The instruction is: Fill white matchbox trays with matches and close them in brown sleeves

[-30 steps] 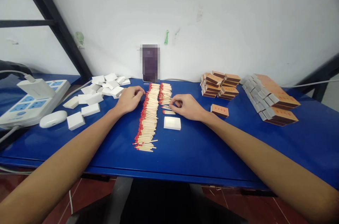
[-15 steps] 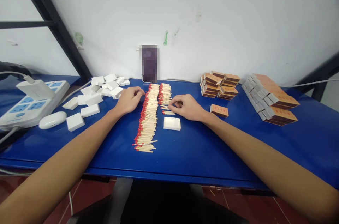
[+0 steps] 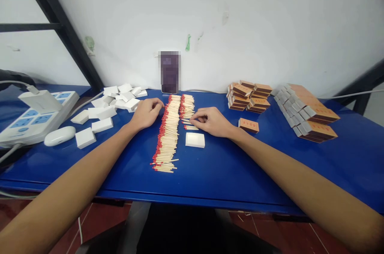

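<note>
My left hand (image 3: 147, 113) rests on the blue table with its fingers curled together and nothing visible in them. Its fingertips lie beside the upper part of a long row of red-headed matches (image 3: 168, 132). To the right runs a shorter row of matches (image 3: 187, 106). At its lower end my right hand (image 3: 210, 121) has thumb and forefinger pinched at the plain end of a match (image 3: 186, 122). Another few matches (image 3: 191, 128) lie just below those fingers. Nearer to me sits a small white matchbox tray (image 3: 195, 140), apart from both hands.
White trays (image 3: 103, 112) lie scattered at the left, near a power strip (image 3: 33, 120) and a white oval case (image 3: 59, 136). A phone (image 3: 170, 72) leans on the wall. Stacked matchboxes (image 3: 249, 96), a larger matchbox block (image 3: 309, 110) and one single matchbox (image 3: 249, 125) stand right.
My right fingertips have shifted very slightly left along the matches. My left hand has stayed in place.
</note>
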Motion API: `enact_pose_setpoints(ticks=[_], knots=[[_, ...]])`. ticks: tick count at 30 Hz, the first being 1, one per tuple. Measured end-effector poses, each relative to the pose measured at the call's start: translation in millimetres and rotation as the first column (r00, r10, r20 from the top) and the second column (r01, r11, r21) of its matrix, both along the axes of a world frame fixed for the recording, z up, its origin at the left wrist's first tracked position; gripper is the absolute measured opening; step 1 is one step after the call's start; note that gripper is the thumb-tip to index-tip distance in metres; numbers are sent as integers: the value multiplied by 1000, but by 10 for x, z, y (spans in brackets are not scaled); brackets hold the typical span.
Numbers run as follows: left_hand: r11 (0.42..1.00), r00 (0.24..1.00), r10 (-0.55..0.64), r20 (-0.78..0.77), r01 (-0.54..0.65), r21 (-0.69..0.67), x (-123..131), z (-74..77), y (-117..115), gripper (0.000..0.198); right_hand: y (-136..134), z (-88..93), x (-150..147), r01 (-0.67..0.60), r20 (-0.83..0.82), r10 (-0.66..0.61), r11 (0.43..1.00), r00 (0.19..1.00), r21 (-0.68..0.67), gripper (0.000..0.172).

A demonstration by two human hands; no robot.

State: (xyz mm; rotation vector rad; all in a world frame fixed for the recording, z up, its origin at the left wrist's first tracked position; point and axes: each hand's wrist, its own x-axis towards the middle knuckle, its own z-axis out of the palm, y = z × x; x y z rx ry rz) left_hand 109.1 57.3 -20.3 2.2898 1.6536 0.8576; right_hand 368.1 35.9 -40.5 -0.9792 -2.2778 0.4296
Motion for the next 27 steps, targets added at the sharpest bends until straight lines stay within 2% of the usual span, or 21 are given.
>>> enact_pose_setpoints(ticks=[27], knots=[[1000,1000,9,5,-9,-6,8,9,-10,37,4,15,3,-24,3,24,998,1000,-66,18]])
